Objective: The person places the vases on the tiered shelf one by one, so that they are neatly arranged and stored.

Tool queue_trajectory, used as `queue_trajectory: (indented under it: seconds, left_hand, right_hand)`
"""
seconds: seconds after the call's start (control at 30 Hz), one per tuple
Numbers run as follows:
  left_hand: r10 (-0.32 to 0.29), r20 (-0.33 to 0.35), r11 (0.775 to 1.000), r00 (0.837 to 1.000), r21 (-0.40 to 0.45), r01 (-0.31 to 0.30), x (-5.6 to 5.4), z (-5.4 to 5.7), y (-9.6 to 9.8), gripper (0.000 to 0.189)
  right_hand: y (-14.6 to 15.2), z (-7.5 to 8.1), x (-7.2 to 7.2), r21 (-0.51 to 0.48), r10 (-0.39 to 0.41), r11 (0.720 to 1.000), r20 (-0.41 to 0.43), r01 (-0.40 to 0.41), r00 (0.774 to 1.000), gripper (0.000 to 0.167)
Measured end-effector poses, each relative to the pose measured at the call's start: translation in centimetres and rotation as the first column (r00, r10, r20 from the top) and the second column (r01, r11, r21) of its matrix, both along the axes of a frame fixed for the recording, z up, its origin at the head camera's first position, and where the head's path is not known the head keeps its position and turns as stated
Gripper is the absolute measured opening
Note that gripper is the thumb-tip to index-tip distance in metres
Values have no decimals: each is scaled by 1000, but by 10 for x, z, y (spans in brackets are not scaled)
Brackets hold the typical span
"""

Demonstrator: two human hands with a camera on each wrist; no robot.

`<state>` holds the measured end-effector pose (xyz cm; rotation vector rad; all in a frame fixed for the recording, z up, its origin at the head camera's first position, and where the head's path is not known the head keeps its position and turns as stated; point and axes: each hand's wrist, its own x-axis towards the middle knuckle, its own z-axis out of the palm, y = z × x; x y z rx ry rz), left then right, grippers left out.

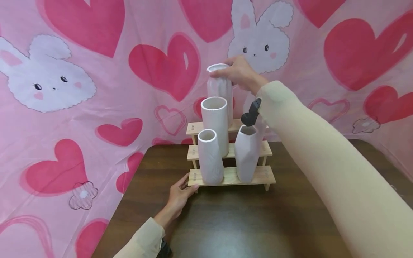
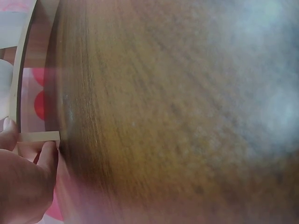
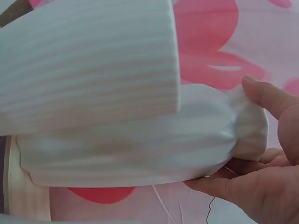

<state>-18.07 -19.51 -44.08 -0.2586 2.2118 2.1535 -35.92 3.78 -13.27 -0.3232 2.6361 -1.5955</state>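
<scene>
My right hand (image 1: 240, 73) holds a white vase (image 1: 219, 87) with a pinched, ruffled neck, its thumb and fingers around the neck. In the right wrist view the vase's base meets the wooden top shelf (image 3: 28, 186). At the lower left, my left hand (image 1: 180, 195) grips the front corner of a three-tier wooden stand (image 1: 229, 175). Its thumb lies at the bottom shelf's edge and a finger is by the stand's leg (image 2: 39, 136). A ribbed white cylinder vase (image 1: 214, 122) stands in front of the ruffled one, hiding part of it.
On the bottom tier are a white rounded vase (image 1: 210, 161) at left and a faceted white vase (image 1: 246, 154) at right. Another pale vase (image 1: 261, 130) shows partly behind the faceted one. The dark wooden table (image 1: 238, 222) backs onto a pink heart-and-bunny cloth (image 1: 155, 21).
</scene>
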Motion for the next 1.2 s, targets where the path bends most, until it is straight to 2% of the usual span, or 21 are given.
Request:
queue_trajectory:
  seconds: [0.27,0.57,0.77,0.87,1.03,1.2]
  left_hand:
    - [-29,-2,1000,1000,5,29,-1,-7,5,68]
    - [-41,-25,999,999,-7,41,-4,-7,6,68]
    - [-45,-13,999,999,-2,45,-8,-9,7,69]
    - [-48,-16,999,999,-1,48,-9,-9,7,69]
    - [-42,-35,999,998,-17,42,-12,-11,5,71]
    - [-27,-21,999,999,-19,27,-11,-9,-2,70]
  right_hand:
    - [8,-9,-3,11,1,1000,8,-1,1000,58]
    - [9,-14,-5,-3,-16,1000,-7,16,1000,64]
    - [14,-15,-2,-18,47,999,-30,-47,998,61]
    - [22,-16,0,9,67,998,-33,-66,997,68]
    - [43,-13,12,41,43,998,-9,-42,999,84]
    - [65,-19,37,34,38,999,-43,-37,998,77]
